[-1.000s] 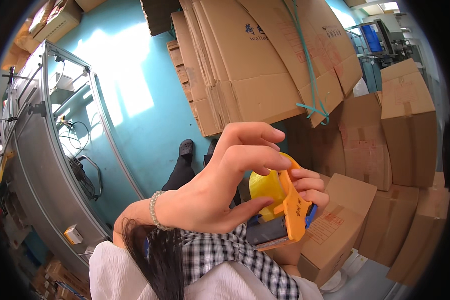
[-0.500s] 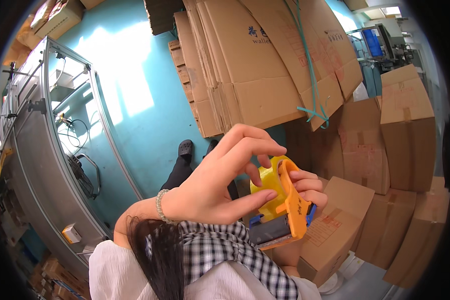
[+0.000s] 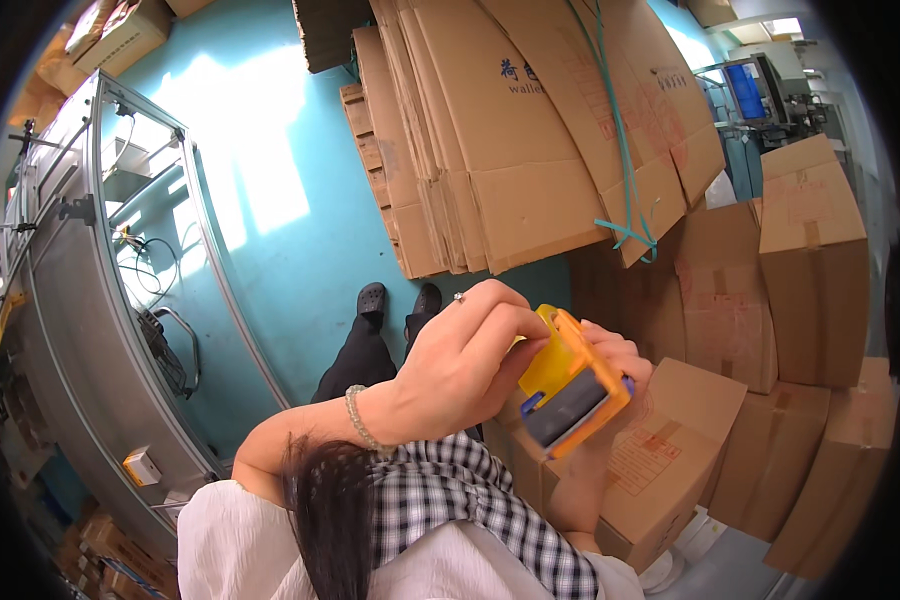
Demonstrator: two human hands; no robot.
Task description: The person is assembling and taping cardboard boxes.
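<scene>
My right hand (image 3: 620,355) grips an orange tape gun (image 3: 592,385) from its far right side, fingers wrapped over the frame. A roll of yellow tape (image 3: 555,362) sits in it, and a dark grey roller (image 3: 567,410) with blue ends shows at its lower side. My left hand (image 3: 465,355), with a beaded bracelet (image 3: 362,415) at the wrist, has its fingers curled in against the near side of the tape roll. Its fingertips are partly hidden, pinched at the tape.
Flattened cardboard boxes (image 3: 530,170) stand stacked on a pallet ahead, tied with a green strap (image 3: 618,130). Several closed cartons (image 3: 815,270) are piled to the right, with an opened carton (image 3: 660,470) below my right hand. A metal frame bench (image 3: 80,330) runs along the left.
My left fingers have gone from spread and arched over the tape roll to curled against it. The tape gun has turned, showing its roller more toward me.
</scene>
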